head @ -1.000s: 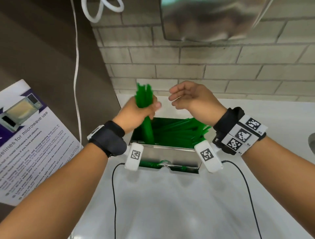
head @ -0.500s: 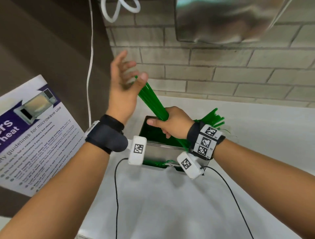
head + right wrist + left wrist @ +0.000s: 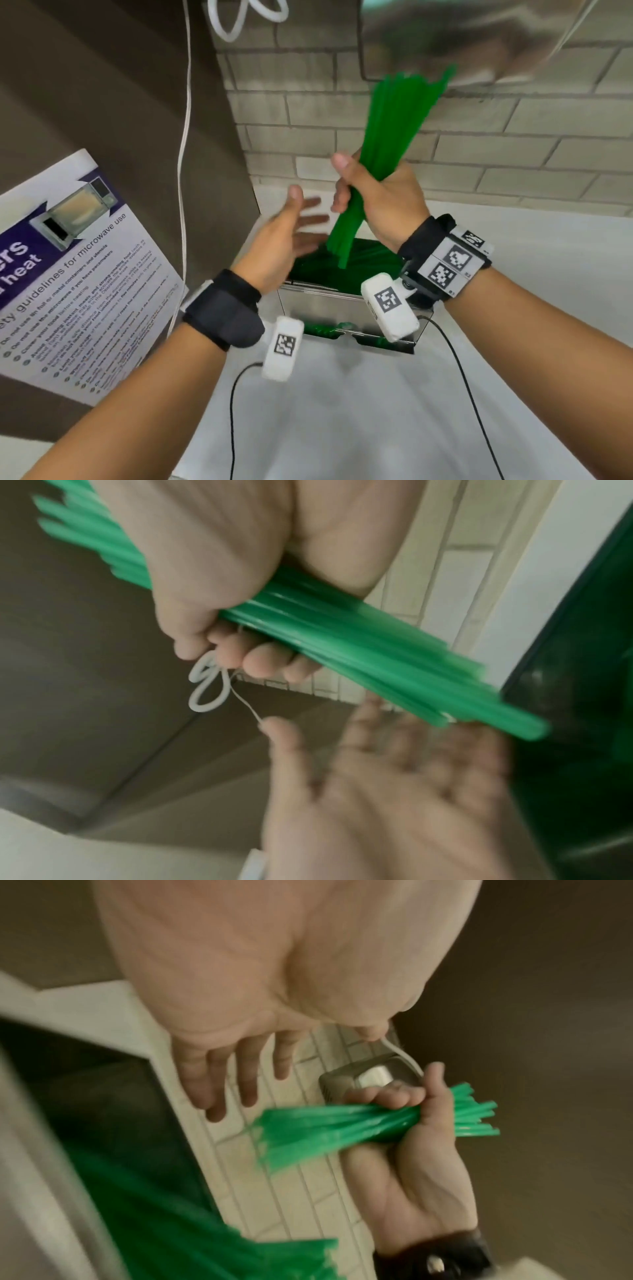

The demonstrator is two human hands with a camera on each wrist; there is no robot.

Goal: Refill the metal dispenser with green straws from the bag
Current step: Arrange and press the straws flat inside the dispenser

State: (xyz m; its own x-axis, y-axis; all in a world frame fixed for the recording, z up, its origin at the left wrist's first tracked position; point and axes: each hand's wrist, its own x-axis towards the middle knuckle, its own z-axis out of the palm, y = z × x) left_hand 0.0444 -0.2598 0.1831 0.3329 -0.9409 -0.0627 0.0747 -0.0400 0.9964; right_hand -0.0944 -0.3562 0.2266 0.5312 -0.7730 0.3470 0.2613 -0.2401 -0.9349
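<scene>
1. Presently, right hand (image 3: 380, 198) grips a bundle of green straws (image 3: 390, 137), fingers wrapped round its middle; bundle tilted, lower ends just above the open top of the metal dispenser (image 3: 322, 305).
2. Left hand (image 3: 284, 240) held with fingers spread, holding nothing, beside the bundle's lower end; contact unclear, blurred.
3. Dispenser stands on white counter (image 3: 342, 411), more straws inside.
4. Microwave poster (image 3: 68, 274) at left.
</scene>
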